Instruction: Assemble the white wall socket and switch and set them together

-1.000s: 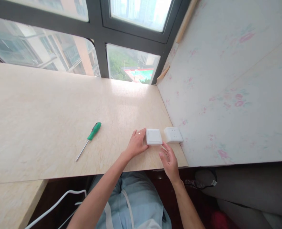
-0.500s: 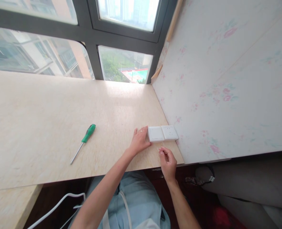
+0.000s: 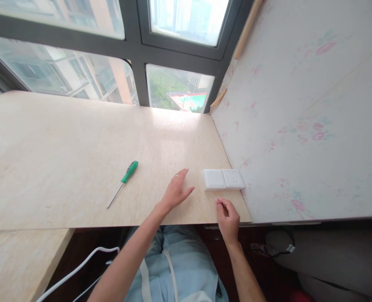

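Note:
A white wall switch point(image 3: 214, 179) and a white socket plate point(image 3: 234, 178) lie side by side and touching on the beige marble-look sill point(image 3: 79, 138), close to the right wall. My left hand point(image 3: 174, 191) hovers just left of the switch with fingers stretched out, holding nothing. My right hand point(image 3: 228, 217) rests at the sill's near edge below the plates, fingers loosely curled with nothing visible in them.
A green-handled screwdriver point(image 3: 123, 183) lies on the sill to the left of my hands. A floral-papered wall point(image 3: 299, 117) bounds the right side and a dark-framed window point(image 3: 135, 63) the back. A white cable point(image 3: 79, 266) hangs below the sill.
The switch was pushed right until it met the socket plate. My left hand has since let go and drawn back to the left; my right hand pulled back toward the edge and curled.

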`<state>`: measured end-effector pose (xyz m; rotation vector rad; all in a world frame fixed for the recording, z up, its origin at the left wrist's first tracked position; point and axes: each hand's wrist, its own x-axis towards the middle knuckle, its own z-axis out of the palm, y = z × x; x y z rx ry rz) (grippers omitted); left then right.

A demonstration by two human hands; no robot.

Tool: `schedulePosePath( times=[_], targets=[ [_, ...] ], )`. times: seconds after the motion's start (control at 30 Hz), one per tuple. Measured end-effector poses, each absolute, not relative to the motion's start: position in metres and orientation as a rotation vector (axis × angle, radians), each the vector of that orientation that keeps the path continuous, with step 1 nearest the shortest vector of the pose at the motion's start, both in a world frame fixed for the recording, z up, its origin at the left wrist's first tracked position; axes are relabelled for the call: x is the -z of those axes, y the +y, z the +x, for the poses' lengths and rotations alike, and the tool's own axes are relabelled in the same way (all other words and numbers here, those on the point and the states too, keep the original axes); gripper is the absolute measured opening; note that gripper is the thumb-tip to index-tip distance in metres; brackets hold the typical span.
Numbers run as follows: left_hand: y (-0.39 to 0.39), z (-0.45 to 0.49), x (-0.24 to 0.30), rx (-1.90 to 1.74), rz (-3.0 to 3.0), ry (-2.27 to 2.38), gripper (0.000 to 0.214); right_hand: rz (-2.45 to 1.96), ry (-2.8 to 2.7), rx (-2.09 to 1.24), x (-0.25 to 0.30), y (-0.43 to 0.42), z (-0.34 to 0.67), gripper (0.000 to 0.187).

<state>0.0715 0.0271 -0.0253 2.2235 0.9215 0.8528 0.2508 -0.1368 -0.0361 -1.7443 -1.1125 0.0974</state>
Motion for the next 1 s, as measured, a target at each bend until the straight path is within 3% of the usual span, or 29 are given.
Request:
schedulePosePath(
  times=[0.17, 0.37, 0.5, 0.63, 1.0],
  targets=[
    [0.035, -0.021, 0.01, -1.188, 2.162, 1.422, 0.035, -1.817, -1.279, -0.13, 0.025, -0.131, 0.25, 0.019],
    [0.031, -0.098, -0.011, -0.86, 2.122, 1.98, 0.035, -1.889, -1.408, -0.247, 0.016, -0.12, 0.247, 0.024],
    [0.022, -0.113, -0.015, -0.544, 1.989, 2.053, 0.02, -1.933, -1.477, -0.239, 0.02, -0.111, 0.244, 0.025],
    [0.015, -0.117, -0.016, -0.46, 1.931, 2.086, 0.017, -1.975, -1.553, -0.178, 0.024, -0.105, 0.239, 0.025],
    [0.023, -0.117, -0.014, -0.766, 1.87, 2.154, 0.017, -1.938, -1.524, -0.014, 0.023, -0.105, 0.228, 0.026]
  ],
)
